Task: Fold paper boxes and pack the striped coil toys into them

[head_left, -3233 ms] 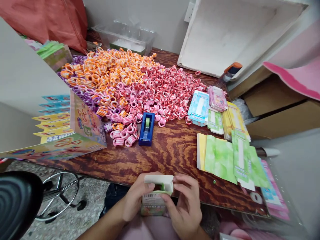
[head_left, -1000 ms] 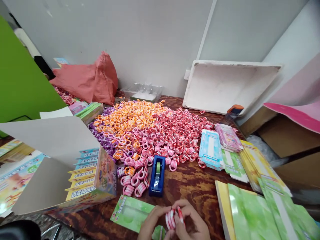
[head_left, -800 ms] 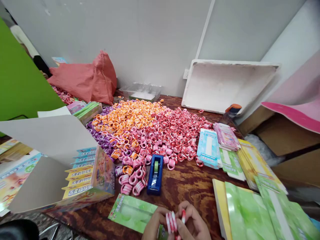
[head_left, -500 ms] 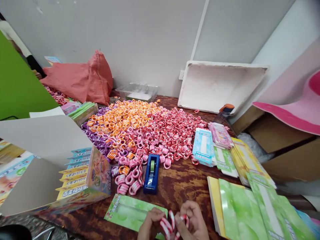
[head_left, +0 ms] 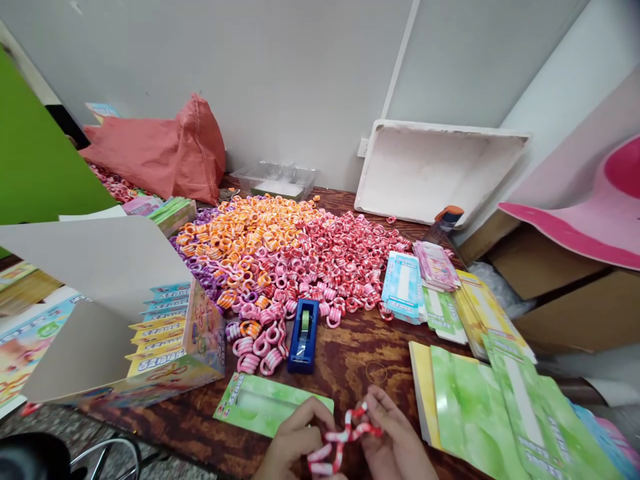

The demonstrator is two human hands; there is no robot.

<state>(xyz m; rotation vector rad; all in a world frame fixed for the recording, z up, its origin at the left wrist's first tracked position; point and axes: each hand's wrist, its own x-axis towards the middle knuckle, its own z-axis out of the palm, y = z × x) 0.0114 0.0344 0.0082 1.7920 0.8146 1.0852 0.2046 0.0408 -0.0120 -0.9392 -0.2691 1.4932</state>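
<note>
One red-and-white chain (head_left: pixel 344 437) is gripped by left hand (head_left: pixel 297 437) and right hand (head_left: pixel 393 433). Its coil has opened into zigzags, seemingly part-unwound.

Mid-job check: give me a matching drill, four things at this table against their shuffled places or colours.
Things
1. Tape dispenser
2. Red-and-white twisty chain
3. Green windowed carton
4. Orange-capped bottle

Places or colours
A. Lying flat, beside the left hand
B. Near the lower right corner of the white tray
C. Blue
D. Held between the left hand and the right hand

Pairs: 1-C, 2-D, 3-A, 4-B
</note>
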